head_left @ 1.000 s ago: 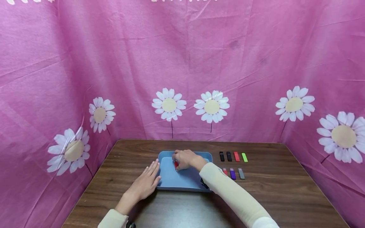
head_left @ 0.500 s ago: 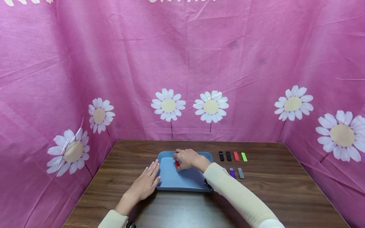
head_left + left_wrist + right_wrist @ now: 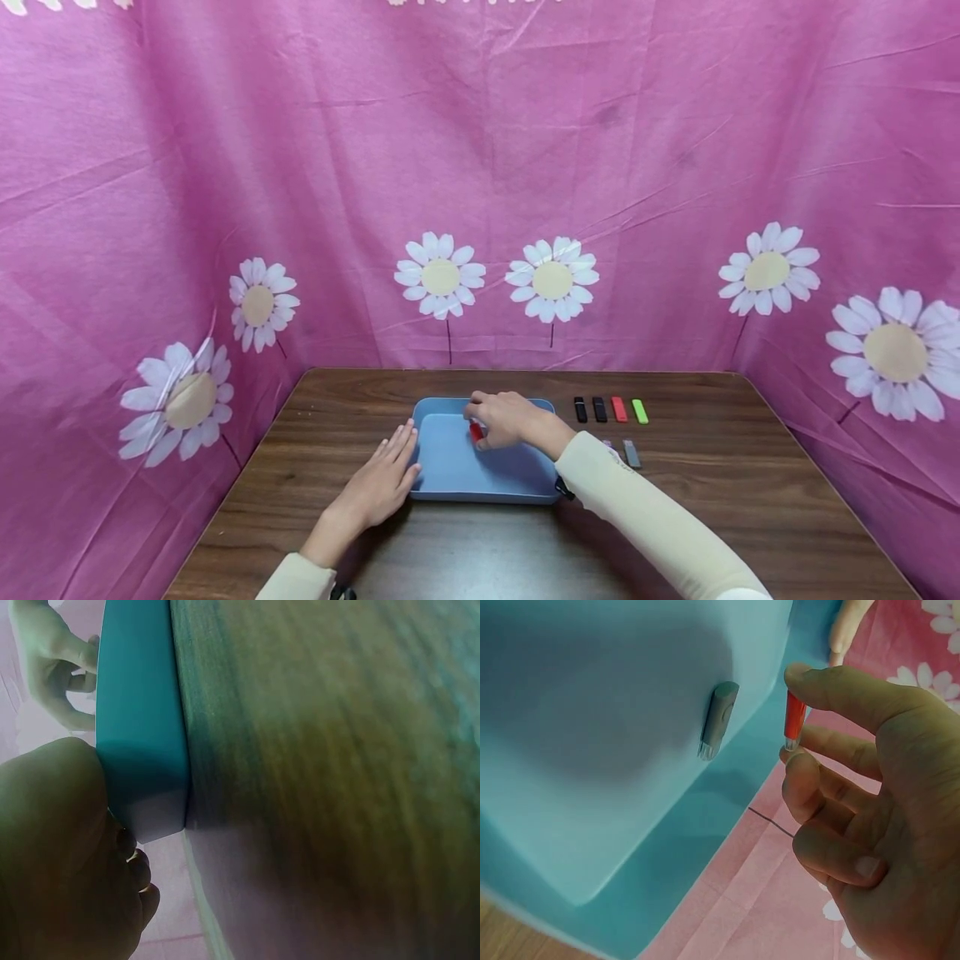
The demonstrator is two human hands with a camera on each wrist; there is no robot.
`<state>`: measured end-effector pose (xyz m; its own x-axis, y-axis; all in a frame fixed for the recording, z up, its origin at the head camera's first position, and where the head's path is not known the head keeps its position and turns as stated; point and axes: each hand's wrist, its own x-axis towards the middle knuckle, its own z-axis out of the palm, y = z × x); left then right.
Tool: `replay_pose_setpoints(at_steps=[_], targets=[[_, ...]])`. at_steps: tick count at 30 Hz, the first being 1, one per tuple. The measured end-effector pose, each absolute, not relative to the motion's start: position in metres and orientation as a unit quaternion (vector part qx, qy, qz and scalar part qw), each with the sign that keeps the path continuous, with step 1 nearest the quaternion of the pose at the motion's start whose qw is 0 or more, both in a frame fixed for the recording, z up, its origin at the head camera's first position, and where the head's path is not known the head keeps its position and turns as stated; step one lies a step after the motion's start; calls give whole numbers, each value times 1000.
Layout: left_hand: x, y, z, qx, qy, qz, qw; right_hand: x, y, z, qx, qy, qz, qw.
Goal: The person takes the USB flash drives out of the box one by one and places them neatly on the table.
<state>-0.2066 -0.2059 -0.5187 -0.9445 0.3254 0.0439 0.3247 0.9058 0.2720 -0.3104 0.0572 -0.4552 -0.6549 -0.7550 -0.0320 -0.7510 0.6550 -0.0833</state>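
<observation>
Between the thumb and fingers of my right hand (image 3: 508,418) is a red USB flash drive (image 3: 794,716), its metal plug end showing. That hand is over the blue tray (image 3: 450,479), toward its far side. A grey flash drive (image 3: 720,716) lies inside the tray in the right wrist view; in the head view my right hand hides it. My left hand (image 3: 378,483) rests with straight fingers against the tray's left rim, holding nothing.
Right of the tray on the wooden table (image 3: 465,558) lie more flash drives: two black (image 3: 581,409), one red (image 3: 618,409), one green (image 3: 639,412) and one grey (image 3: 632,454). My right sleeve (image 3: 652,500) partly covers the nearer row. A pink flowered curtain (image 3: 495,167) surrounds the table.
My right hand has shifted slightly right over the tray, still pinching the red flash drive. Its sleeve now covers more of the nearer row of drives. The left hand stays in place.
</observation>
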Motion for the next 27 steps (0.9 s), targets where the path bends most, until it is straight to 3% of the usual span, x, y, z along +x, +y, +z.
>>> replay_pose_setpoints(at_steps=[14,21,27], targets=[[-205,-207,-518,167,976,141,4,-302,90,-446,-415,908,-51,6],[-204,-207,-518,179,971,158,-22,-300,108,-443,-408,911,-56,-11],[-205,-207,-517,171,975,144,-1,-296,121,-440,-397,916,-64,-8]])
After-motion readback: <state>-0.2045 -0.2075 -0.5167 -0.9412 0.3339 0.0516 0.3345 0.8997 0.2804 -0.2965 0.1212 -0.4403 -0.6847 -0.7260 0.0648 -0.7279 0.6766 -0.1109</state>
